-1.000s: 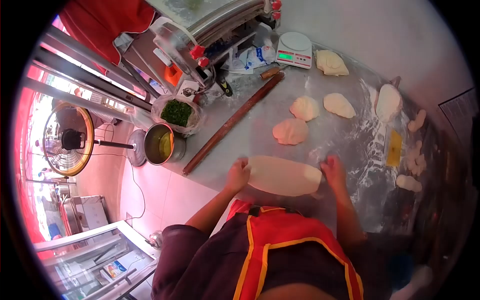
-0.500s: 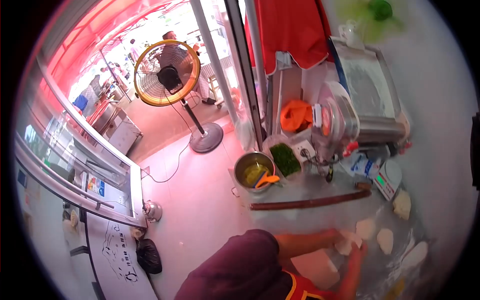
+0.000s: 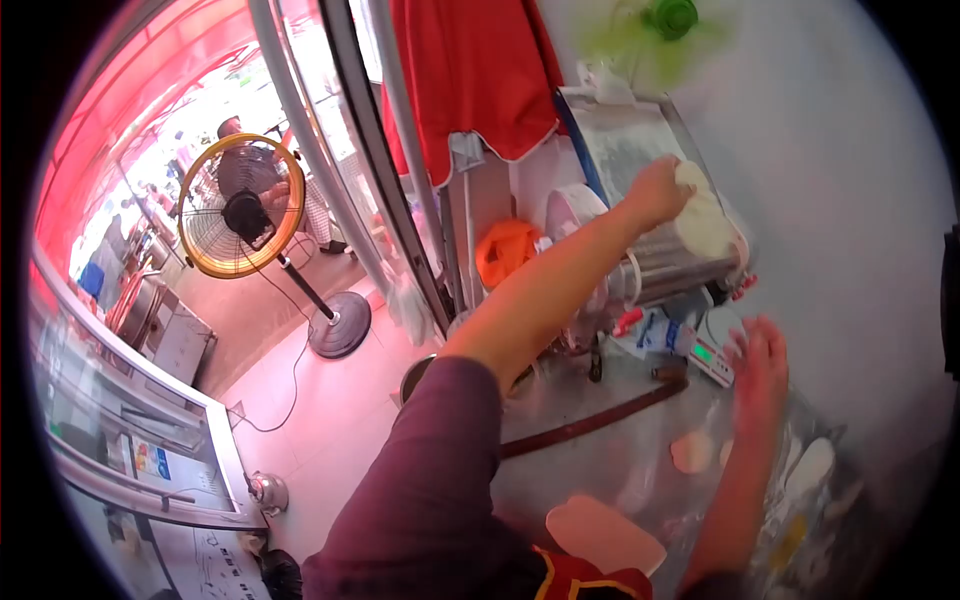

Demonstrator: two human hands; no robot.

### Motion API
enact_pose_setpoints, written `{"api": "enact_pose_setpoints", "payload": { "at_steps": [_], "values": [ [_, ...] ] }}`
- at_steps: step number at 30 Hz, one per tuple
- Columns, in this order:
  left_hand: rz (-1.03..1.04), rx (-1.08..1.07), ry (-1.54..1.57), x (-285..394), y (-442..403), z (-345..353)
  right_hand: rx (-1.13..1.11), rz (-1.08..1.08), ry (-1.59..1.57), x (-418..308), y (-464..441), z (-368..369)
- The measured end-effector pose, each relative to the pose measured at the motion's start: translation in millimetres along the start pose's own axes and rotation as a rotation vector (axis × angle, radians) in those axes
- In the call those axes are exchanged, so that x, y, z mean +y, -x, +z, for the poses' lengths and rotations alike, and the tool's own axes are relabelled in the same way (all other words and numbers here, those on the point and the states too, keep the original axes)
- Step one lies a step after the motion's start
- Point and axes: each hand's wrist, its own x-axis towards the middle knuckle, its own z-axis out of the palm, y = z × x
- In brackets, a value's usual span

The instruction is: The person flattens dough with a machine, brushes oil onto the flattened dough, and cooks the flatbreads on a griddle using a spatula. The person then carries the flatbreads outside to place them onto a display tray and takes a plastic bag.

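My left hand (image 3: 660, 192) reaches far forward, its fingers closed on the edge of a flattened piece of dough (image 3: 705, 225). That dough hangs over the metal rollers of a dough sheeter (image 3: 675, 268). Nearer to me, my right hand (image 3: 762, 365) is raised beside a small digital scale (image 3: 710, 360), fingers apart and somewhat blurred, with nothing in them. On the metal table below lie a round dough piece (image 3: 690, 452) and a longer dough piece (image 3: 811, 466). Close to my body is a pale flat slab (image 3: 605, 535) with rounded corners.
A long brown rolling pin (image 3: 590, 422) lies across the table. An orange cloth or bag (image 3: 507, 250) sits left of the sheeter. Part of a metal pot (image 3: 415, 378) shows behind my left arm. A standing fan (image 3: 245, 212) is on the floor, with a person beyond it.
My hands were together at a dough piece over the table. The left has carried dough forward to the sheeter; the right has moved apart toward the scale. The view has turned rightward.
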Motion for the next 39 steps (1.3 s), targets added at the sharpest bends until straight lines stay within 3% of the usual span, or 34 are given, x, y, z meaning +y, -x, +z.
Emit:
{"api": "enact_pose_setpoints", "payload": {
  "at_steps": [3,6,11,17,20,21,24,26,33,36,39],
  "values": [
    [-0.077,0.12,-0.68,-36,-40,-10,0.089,0.128,0.183,32,5,-29],
    [0.072,0.045,-0.995,-83,-42,-3,0.191,0.188,0.28,52,22,-53],
    [0.217,-0.3,-0.958,-59,4,8,0.113,0.234,0.336,66,18,-70],
    [0.215,-0.414,-0.907,-69,-3,2,-0.034,0.346,0.206,92,-18,-20],
    [0.325,-0.211,-0.944,-70,16,-6,-0.163,0.422,-0.048,118,-47,-11],
    [0.307,-0.231,-0.929,-70,15,-7,-0.207,0.441,-0.165,130,-57,-12],
    [0.267,-0.269,-0.884,-73,14,-1,0.058,0.614,-0.349,155,-80,5],
    [0.267,-0.241,-0.896,-78,10,2,0.112,0.678,-0.498,188,-103,-6],
    [0.266,-0.275,-0.84,-67,17,-1,0.081,0.716,-0.688,211,-121,13],
    [0.243,-0.293,-0.873,-74,9,-4,-0.36,0.62,-0.904,270,-148,-20],
    [0.227,-0.322,-0.856,-72,8,-1,0.087,0.702,-0.546,255,-141,-3]
  ]
}}
